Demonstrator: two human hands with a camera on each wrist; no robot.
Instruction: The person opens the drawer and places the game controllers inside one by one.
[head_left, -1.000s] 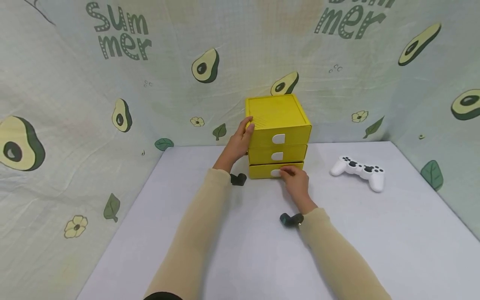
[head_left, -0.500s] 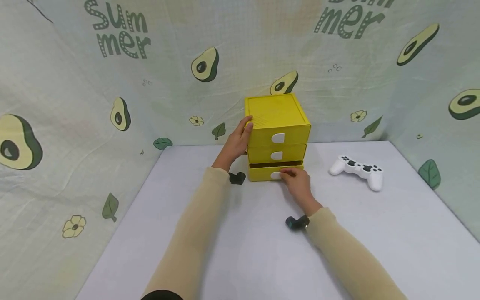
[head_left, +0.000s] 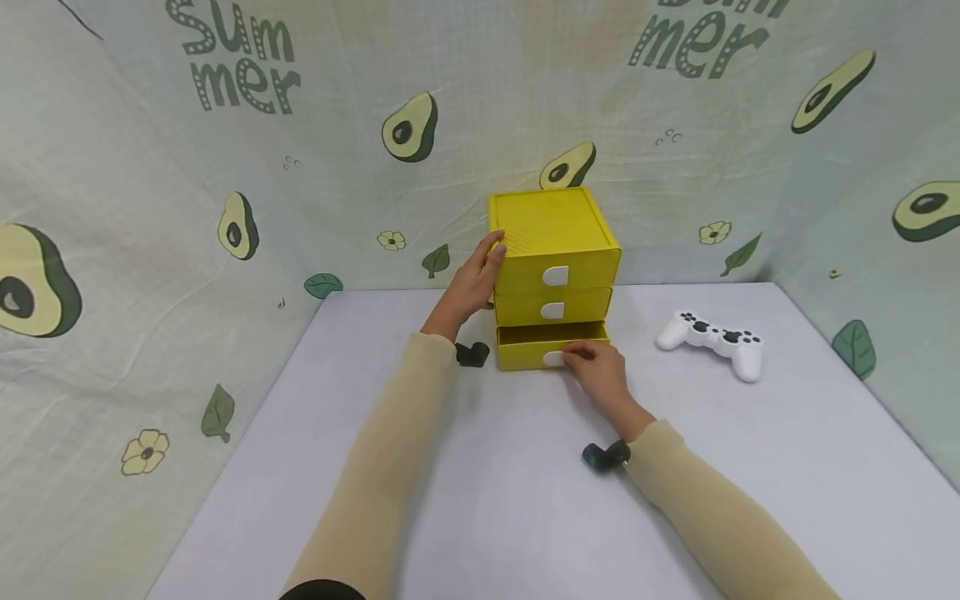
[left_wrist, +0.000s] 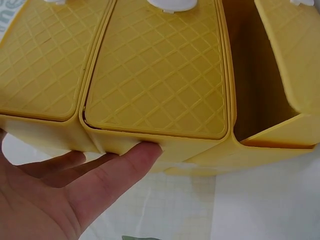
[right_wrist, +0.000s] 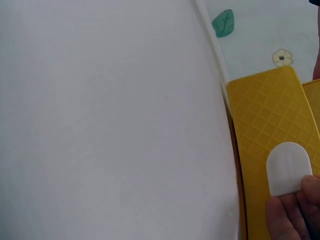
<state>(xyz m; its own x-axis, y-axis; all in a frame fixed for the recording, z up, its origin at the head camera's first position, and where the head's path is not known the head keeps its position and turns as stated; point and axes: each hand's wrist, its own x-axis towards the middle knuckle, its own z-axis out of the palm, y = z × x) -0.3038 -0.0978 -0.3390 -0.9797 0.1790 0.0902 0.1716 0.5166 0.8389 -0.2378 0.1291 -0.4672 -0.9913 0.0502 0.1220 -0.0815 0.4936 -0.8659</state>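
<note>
Yellow lattice-fronted drawer unit [head_left: 553, 223], surface's [head_left: 510, 500] far edge | your right hand [head_left: 602, 377] pinches white tab [right_wrist: 288, 167] | left hand [head_left: 471, 287] uncurled against it

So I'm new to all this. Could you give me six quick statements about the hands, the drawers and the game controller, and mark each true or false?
1. The bottom drawer of the yellow drawer cabinet is open. True.
2. The right hand pinches that drawer's white pull tab. True.
3. The middle drawer is open too. False: it is closed.
4. The left hand is apart from the cabinet. False: it touches its side.
5. The white game controller lies left of the cabinet. False: it lies to the right.
6. Both sleeves are beige. True.
</note>
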